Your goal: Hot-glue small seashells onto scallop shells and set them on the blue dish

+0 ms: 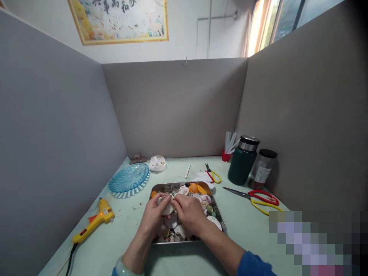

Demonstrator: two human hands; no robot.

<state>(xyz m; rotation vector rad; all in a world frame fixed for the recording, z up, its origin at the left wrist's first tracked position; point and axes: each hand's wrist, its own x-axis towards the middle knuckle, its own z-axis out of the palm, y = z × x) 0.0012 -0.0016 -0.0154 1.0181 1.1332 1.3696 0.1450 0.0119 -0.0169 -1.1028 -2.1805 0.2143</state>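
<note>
While hands [155, 211] [190, 211] obscure a tray [184, 242] — scissors [249, 196] lie nearby.

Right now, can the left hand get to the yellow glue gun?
Probably yes: the yellow glue gun lies left of the left hand with nothing tall between them, though that hand holds a white piece.

A whitish disc [167, 208] is held in the grip of the left hand [155, 211], the right hand [190, 211] being set at its upper edge, over a metal tray [178, 242] filled with shells [173, 238]. Around the tray, on the tabletop [123, 226], a yellow glue gun [99, 219] is laid at nine o'clock, a blue fluted plate [129, 178] at ten, red-and-yellow snips [209, 171] at one, a dark green flask [241, 165] and black-lidded jar [261, 172] at two, large scissors [246, 195] at three.
</note>
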